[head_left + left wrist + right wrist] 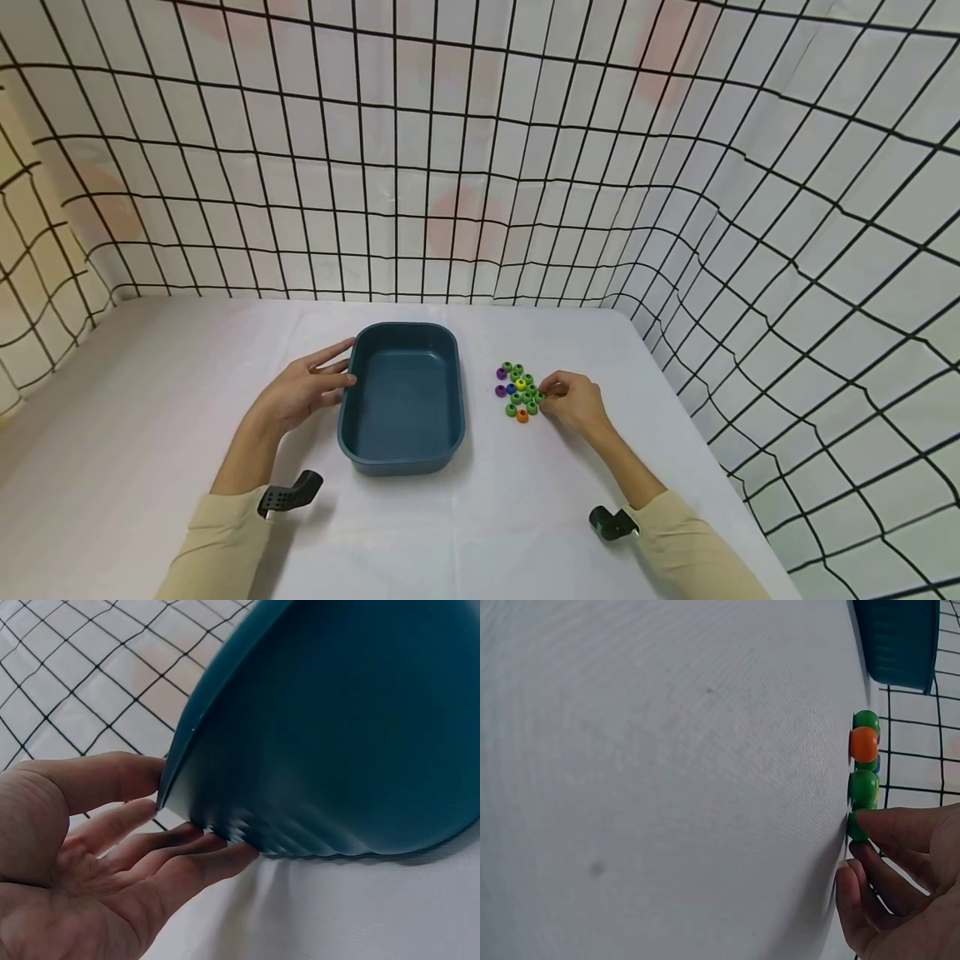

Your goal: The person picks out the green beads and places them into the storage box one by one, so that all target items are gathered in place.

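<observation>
A deep blue rectangular tub (401,462) stands on the white table. At its left side is my left hand (303,392), its fingers spread and fairly straight. In the left wrist view the thumb touches the rim and the fingertips (244,853) meet the ribbed outer wall. To the right of the tub lies a cluster of round beads with holes, mostly green (516,399), plus purple beads (501,391), a blue bead, a yellow bead (521,384) and an orange bead (863,745). At the cluster's right edge my right hand (576,404) pinches a green bead (857,826) between thumb and finger.
Black wire grid panels (465,167) rise behind the table and along both sides, with pale sheeting behind them. The white tabletop (420,533) extends in front of the tub. Each sleeve carries a black wrist camera (291,493).
</observation>
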Demonstrator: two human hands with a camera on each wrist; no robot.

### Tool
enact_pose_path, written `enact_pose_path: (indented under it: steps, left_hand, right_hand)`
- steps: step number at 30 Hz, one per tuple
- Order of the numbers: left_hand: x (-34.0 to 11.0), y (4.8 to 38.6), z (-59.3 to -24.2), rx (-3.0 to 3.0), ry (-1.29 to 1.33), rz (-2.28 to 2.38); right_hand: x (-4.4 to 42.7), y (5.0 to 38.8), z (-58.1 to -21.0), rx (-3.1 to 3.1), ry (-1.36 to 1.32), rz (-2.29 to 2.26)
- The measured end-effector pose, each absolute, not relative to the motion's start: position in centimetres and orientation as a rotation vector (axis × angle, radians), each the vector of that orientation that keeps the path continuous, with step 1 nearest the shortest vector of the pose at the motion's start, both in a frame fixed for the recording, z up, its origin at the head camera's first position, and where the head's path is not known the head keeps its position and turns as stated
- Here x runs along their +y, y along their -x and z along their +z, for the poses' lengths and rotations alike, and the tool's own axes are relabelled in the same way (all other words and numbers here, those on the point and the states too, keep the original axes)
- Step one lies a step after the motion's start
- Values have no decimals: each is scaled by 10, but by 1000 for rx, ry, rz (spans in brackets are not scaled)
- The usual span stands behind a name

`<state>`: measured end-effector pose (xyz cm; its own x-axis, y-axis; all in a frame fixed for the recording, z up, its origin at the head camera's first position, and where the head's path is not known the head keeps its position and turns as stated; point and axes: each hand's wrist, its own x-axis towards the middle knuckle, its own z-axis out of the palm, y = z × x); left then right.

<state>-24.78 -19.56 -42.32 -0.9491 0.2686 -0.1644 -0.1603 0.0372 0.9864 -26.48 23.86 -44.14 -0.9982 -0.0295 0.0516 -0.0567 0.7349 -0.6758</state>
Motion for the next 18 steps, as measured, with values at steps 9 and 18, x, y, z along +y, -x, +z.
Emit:
enact_pose_path:
  steps: [9,18]
  left_hand:
    - [-196,247,-428,2021,-122,1971]
    - [-197,248,-431,2037,-144,1933]
  right_hand:
    - [239,263,-439,-2901,-63,1120]
    - [237,264,-439,-2894,-71,1105]
